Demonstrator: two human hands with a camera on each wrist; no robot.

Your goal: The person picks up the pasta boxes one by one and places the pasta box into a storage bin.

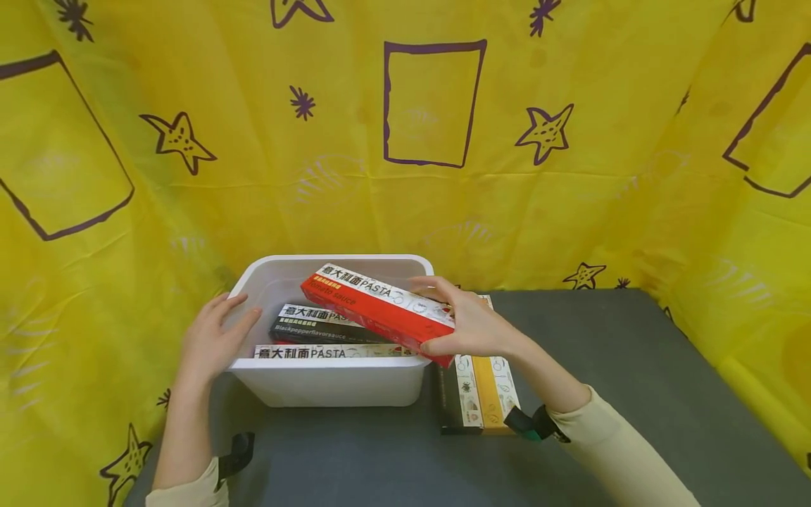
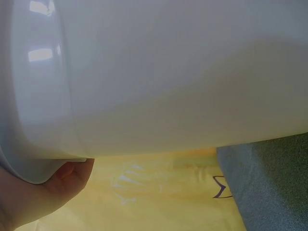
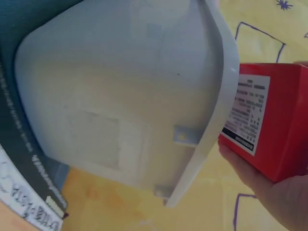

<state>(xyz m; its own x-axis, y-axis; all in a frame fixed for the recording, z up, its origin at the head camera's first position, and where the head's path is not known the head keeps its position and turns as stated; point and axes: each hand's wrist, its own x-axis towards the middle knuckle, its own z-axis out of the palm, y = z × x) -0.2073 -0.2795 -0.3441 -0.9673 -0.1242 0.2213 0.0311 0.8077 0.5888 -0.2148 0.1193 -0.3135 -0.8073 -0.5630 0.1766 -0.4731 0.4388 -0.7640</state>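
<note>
My right hand [image 1: 472, 324] grips the right end of a red tomato sauce pasta box [image 1: 374, 299], thumb on the near side and fingers on the far side. The box hangs tilted over a white plastic bin [image 1: 336, 384], its left end higher. In the right wrist view the red box's labelled end [image 3: 276, 115] sticks out past the bin's rim. On the bin's left rim, my left hand [image 1: 212, 338] holds on, and the left wrist view shows a finger hooked under the lip. Inside lie a black pepper pasta box [image 1: 310, 331] and another pasta box [image 1: 298, 352] in front.
Right of the bin, a black pasta box [image 1: 459, 405] and a yellow-orange one [image 1: 491, 394] lie side by side on the dark grey table [image 1: 589, 352], partly under my right arm. A yellow patterned cloth [image 1: 355, 141] hangs behind and along both sides.
</note>
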